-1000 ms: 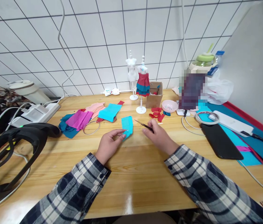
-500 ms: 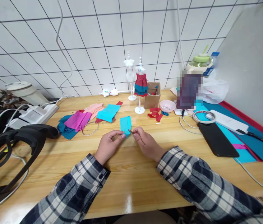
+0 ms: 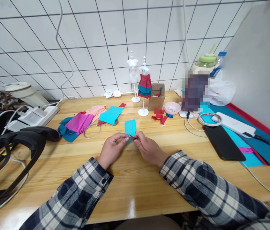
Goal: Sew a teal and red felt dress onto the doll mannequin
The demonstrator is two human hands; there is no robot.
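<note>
A small piece of turquoise cloth lies on the table in front of my hands, its near end between them. My left hand is closed, thumb and fingers pinching that near edge. In the closed fingers of my right hand is a slim, pointed metal tool, perhaps tweezers. Its tip reaches across the cloth's near end to my left fingertips. My fingers hide most of the tool and the pinched edge.
Behind stand two small white mannequins, a bare one and one in a red and blue dress. Cloth pieces lie at left, near a black headset. To the right are a pink bowl, red scraps and a black phone.
My right hand has shifted slightly left, bringing the tool's tip to the left fingertips. The turquoise cloth has turned a little and its near end is more covered.
</note>
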